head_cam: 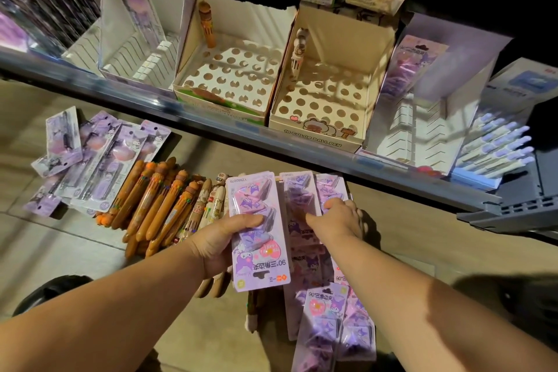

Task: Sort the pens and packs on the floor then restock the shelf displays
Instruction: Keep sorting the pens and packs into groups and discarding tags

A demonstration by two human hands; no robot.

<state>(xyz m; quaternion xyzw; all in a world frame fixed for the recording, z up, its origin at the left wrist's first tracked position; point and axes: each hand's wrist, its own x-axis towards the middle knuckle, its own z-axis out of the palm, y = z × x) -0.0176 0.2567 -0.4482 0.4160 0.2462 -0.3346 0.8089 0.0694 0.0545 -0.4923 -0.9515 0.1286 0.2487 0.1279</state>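
Head view: the step in hand looks like gathering the purple corner-clip packs into one stack. The left hand has its grip closed round a clip pack, thumb across the face and fingers behind. It holds the pack upright just above the floor. The right hand reaches forward, palm down, onto the loose clip packs on the floor. I cannot tell whether its grip pinches one or only rests there.

To do this well, I would lift one pack by its edge, square it face-to-face against the held one and keep the hang holes aligned. The brown pens lie just beside to the left. The slotted display on the shelf likely takes the clips.
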